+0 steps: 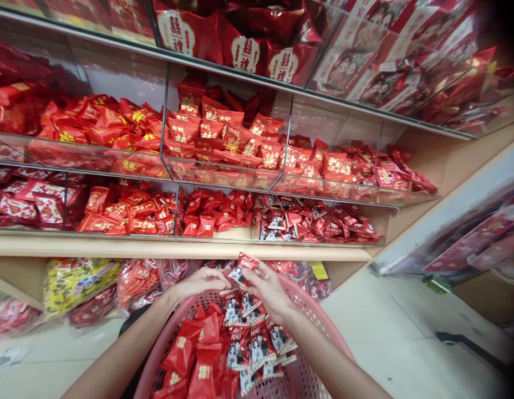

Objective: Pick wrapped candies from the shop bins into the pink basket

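My right hand [267,289] pinches a small red and white wrapped candy [242,269] above the far side of a pink plastic basket [337,327]. To its left, my left hand [202,282] has its fingers stretched towards that candy and holds nothing I can see; a small gap parts the two hands. In the basket's right half lie several candy packets with black-and-white couple pictures [259,343]. Larger plain red packets with gold print [204,377] fill the left half. My right forearm hides part of the basket.
Ahead stands a shelf with a wooden front edge [115,246] and clear-walled bins. One lower bin holds matching couple-picture candies [277,221]; others hold red packets [232,138]. Below are bagged sweets, including a yellow bag [80,280]. Tiled floor [406,327] extends at right.
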`<state>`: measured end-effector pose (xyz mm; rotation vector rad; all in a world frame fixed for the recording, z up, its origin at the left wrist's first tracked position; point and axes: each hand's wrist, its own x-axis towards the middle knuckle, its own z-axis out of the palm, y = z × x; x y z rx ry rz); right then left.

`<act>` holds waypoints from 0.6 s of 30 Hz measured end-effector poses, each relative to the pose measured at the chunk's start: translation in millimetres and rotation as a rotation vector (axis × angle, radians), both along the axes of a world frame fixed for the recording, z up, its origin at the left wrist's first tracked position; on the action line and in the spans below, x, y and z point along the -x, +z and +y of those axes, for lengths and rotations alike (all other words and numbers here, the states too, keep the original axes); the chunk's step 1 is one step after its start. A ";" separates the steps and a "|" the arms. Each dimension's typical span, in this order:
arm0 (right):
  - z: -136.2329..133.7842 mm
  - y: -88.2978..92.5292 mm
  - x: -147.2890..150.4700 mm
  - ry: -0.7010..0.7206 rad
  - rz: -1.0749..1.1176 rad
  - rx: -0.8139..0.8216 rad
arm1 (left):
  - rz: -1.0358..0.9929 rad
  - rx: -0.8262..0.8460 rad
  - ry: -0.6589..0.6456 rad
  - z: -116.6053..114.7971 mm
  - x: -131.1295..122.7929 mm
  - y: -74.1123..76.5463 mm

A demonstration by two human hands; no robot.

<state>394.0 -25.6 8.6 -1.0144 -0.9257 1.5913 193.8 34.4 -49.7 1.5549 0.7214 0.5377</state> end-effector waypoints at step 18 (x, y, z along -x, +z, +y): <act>-25.6 -62.4 -88.1 0.023 -0.735 -0.103 | 0.027 -0.038 -0.002 -9.8 -2.0 19.3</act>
